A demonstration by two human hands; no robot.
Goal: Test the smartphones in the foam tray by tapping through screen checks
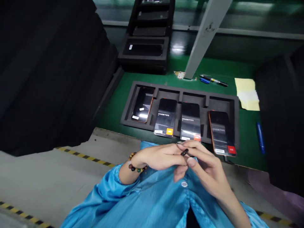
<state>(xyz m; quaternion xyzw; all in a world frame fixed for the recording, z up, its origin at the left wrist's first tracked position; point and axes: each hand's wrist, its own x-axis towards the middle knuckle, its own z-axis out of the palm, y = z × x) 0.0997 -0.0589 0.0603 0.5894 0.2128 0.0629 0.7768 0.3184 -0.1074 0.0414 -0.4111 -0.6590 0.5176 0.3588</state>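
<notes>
My left hand [163,156], with a beaded bracelet at its wrist, meets my right hand [206,164] in front of my blue jacket. Between their fingertips is a small black piece [184,152], seemingly a connector, gripped by both. Just beyond lies a dark foam tray [140,84] with four phones. The leftmost phone [143,104] sits inside its slot with a dark screen. Two middle phones [165,117] [190,122] and the right phone [220,133] rest over the front edge, their screens showing text and orange or red boxes. A black plug is at the right phone's lower end.
Foam trays with phones [143,49] are stacked at the back. A metal post [201,41] rises behind the tray. Pens [213,80], yellow paper [247,94] and a blue pen [260,137] lie on the green table [114,107]. Black stacks [47,72] [282,120] flank both sides.
</notes>
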